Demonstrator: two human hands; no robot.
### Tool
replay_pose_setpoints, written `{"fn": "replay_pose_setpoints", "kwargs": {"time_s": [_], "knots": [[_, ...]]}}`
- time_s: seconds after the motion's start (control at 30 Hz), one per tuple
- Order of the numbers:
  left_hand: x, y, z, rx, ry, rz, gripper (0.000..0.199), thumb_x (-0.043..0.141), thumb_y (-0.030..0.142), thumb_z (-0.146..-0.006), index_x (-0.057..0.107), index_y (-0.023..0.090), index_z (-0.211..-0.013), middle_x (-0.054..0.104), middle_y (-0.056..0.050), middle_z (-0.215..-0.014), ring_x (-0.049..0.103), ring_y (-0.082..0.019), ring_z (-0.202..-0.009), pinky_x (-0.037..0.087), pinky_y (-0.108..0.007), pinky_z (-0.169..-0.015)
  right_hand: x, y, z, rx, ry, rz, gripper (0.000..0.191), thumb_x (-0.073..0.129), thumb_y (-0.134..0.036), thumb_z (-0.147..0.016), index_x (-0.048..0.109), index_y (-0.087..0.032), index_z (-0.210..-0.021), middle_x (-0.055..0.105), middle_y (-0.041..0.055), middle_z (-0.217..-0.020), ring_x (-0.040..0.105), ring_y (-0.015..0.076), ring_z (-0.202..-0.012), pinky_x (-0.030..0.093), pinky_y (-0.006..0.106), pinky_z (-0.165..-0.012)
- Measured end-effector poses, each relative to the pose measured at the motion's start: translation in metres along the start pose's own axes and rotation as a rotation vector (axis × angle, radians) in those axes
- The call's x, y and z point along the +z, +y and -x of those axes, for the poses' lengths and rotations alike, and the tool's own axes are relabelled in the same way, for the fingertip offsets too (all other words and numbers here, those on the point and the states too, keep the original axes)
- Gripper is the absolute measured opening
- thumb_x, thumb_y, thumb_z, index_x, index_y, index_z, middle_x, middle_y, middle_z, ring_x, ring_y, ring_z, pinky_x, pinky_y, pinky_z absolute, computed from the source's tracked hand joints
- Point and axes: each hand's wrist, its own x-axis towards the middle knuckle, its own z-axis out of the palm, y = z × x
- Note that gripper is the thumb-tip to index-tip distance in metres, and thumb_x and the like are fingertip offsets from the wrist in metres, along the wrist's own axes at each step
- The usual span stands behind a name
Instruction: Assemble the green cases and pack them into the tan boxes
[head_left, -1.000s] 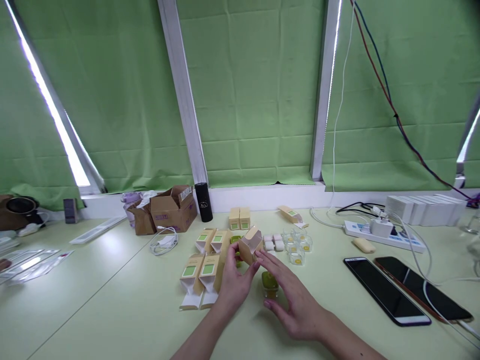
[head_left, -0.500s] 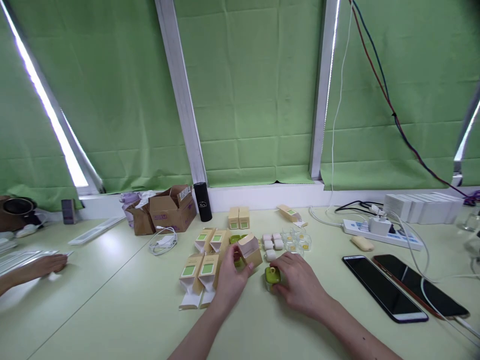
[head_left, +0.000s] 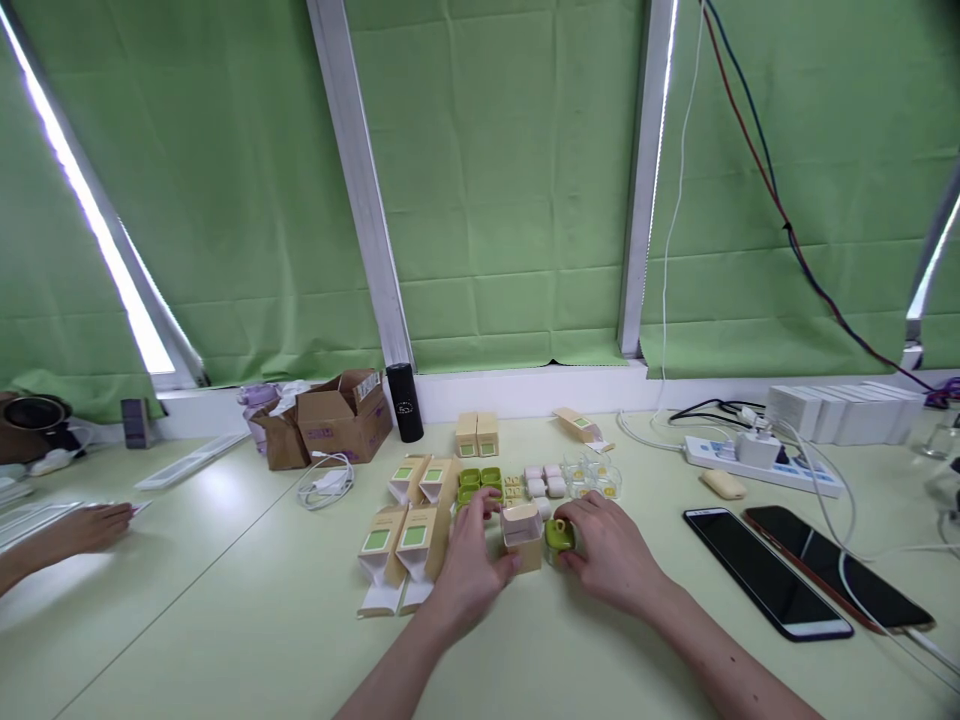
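My left hand (head_left: 472, 565) is around the left side of a small cardboard box (head_left: 523, 550), thumb at its front lower edge. The box stands upright with its white-lined top open. Just to its right, my right hand (head_left: 611, 550) grips a small clear container with a green lid (head_left: 559, 536) that has a yellow ring on top. Behind the hands are green square lids (head_left: 490, 475), small yellow rings (head_left: 513, 481), white rounded blocks (head_left: 555, 487) and clear cups (head_left: 592, 470). Left of my left hand stand several open cardboard boxes (head_left: 416, 538) with green labels.
Two closed boxes (head_left: 478, 436) and a tipped box (head_left: 577, 425) are farther back. Phones (head_left: 765, 573) and a power strip (head_left: 765, 466) with cables lie right. A black bottle (head_left: 406, 403) and brown carton (head_left: 345, 418) stand back left. Another person's hand (head_left: 101, 527) is far left.
My left hand has turned the tilted box upright and brought it slightly right and nearer. My right hand has shifted the green-lidded container a little right and back, beside the box.
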Motion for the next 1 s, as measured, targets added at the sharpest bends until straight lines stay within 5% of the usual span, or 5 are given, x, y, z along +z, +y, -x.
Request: {"fn": "replay_pose_setpoints", "kwargs": {"time_s": [0.23, 0.37, 0.63, 1.0], "knots": [[-0.005, 0.014, 0.005, 0.332, 0.04, 0.015, 0.009, 0.066, 0.021, -0.086, 0.072, 0.023, -0.093, 0.055, -0.012, -0.142, 0.052, -0.033, -0.135, 0.044, -0.05, -0.113, 0.003, 0.003, 0.001, -0.017, 0.018, -0.001, 0.026, 0.073, -0.019, -0.076, 0.069, -0.023, -0.101, 0.075, 0.0048, -0.101, 0.059, 0.0291, -0.1, 0.039, 0.036, -0.081], [-0.002, 0.01, 0.003, 0.314, 0.042, -0.019, 0.022, 0.062, 0.028, -0.094, 0.078, 0.027, -0.11, 0.054, -0.012, -0.148, 0.052, -0.033, -0.138, 0.046, -0.05, -0.113, 0.003, 0.002, 0.0, -0.012, 0.011, 0.003, 0.026, 0.073, -0.019, -0.076, 0.069, -0.023, -0.101, 0.075, 0.0049, -0.1, 0.059, 0.0291, -0.1, 0.04, 0.036, -0.082], [0.006, 0.0, -0.006, 0.149, 0.16, 0.071, 0.03, 0.065, 0.041, -0.094, 0.073, 0.021, -0.114, 0.074, -0.012, -0.118, 0.068, -0.028, -0.109, 0.055, -0.042, -0.1, 0.001, 0.001, 0.001, -0.003, 0.007, -0.003, 0.027, 0.074, -0.021, -0.076, 0.07, -0.023, -0.103, 0.075, 0.0057, -0.102, 0.059, 0.0291, -0.102, 0.041, 0.036, -0.084], [-0.003, 0.004, -0.003, 0.06, 0.041, 0.326, 0.042, 0.067, 0.039, -0.091, 0.074, 0.02, -0.128, 0.067, -0.013, -0.138, 0.056, -0.032, -0.137, 0.043, -0.045, -0.118, -0.003, 0.004, 0.001, -0.027, -0.006, 0.028, 0.027, 0.075, -0.025, -0.078, 0.072, -0.024, -0.106, 0.075, 0.0052, -0.107, 0.058, 0.0287, -0.105, 0.042, 0.038, -0.089]]}}
